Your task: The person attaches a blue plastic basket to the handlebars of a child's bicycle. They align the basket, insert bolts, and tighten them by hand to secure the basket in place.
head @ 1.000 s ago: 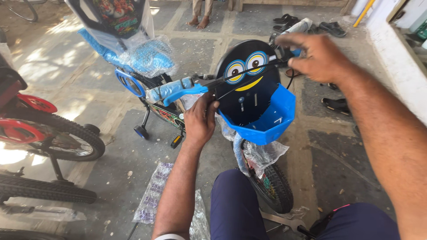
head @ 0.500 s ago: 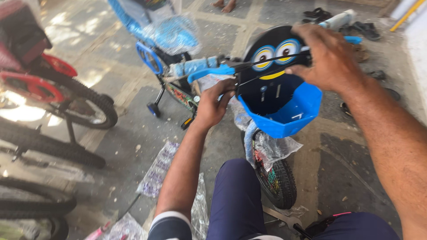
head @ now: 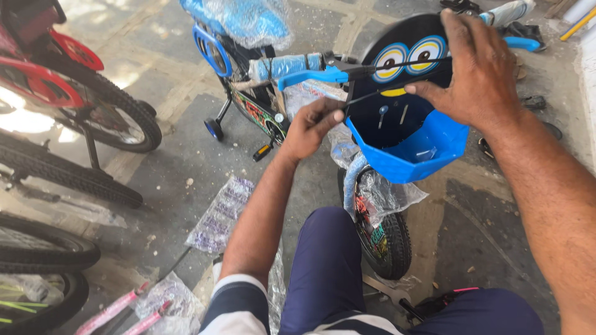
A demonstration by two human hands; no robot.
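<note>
The small blue bicycle (head: 273,105) stands on the paved floor (head: 174,174) right in front of my knees, its long axis running from the front wheel (head: 382,239) near me up and away to the left, where the plastic-wrapped saddle (head: 248,22) sits at the top of the view. Its nose points toward me. One blue basket (head: 410,146) hangs at the front, open side up, backed by a black round plate (head: 410,53) with two cartoon eyes.

My right hand (head: 475,74) lies spread over that plate's right edge, fingers (head: 428,90) pressing on it and on the thin black cables crossing it. My left hand (head: 310,127) is at the basket's left rim, just under the blue brake lever (head: 310,77); its fingers are curled and pinched together at the rim, though I cannot tell whether anything small is between them.

I count one black pedal (head: 262,152) and one blue training wheel (head: 214,128) showing on the left side. Clear wrapping clings to the front fork.

To the left stand other bicycles: one with red mudguards (head: 59,80), plus three more black tyres (head: 46,248) below it. Two pink rods (head: 115,310) lie in plastic at the bottom left, and one printed plastic sheet (head: 220,214) lies flat beside my left forearm.
</note>
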